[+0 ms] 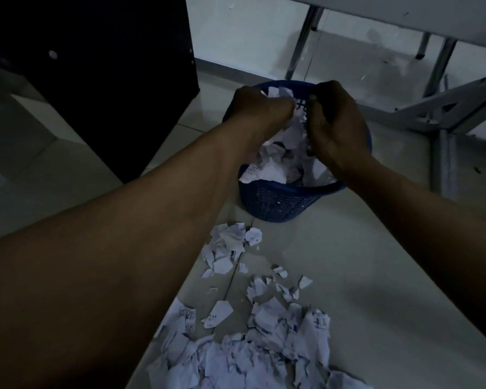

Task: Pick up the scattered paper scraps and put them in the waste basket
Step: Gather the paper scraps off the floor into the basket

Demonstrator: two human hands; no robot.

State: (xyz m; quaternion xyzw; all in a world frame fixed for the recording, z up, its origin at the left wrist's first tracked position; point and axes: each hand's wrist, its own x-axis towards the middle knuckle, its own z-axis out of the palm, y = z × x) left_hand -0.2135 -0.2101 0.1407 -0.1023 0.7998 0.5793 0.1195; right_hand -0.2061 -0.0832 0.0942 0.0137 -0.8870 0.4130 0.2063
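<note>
Directly beneath both hands sits the blue waste basket (pixel 281 197), already well filled. The left hand (pixel 260 105) and right hand (pixel 340 127) face each other, fingers curled round a bunch of paper scraps (pixel 299 119) held over the opening, so the release looks straight down. The scattered scraps (pixel 264 346) lie on the floor (pixel 376 248) well behind the fingers, towards the person.

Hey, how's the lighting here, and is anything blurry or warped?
Head view: dim, bluish light; the black cabinet loses all detail. Head view: the white paper scraps and blue waste basket read clearly. Head view: wide-angle stretch enlarges the forearms near the edges; the left hand and right hand look slightly soft.
</note>
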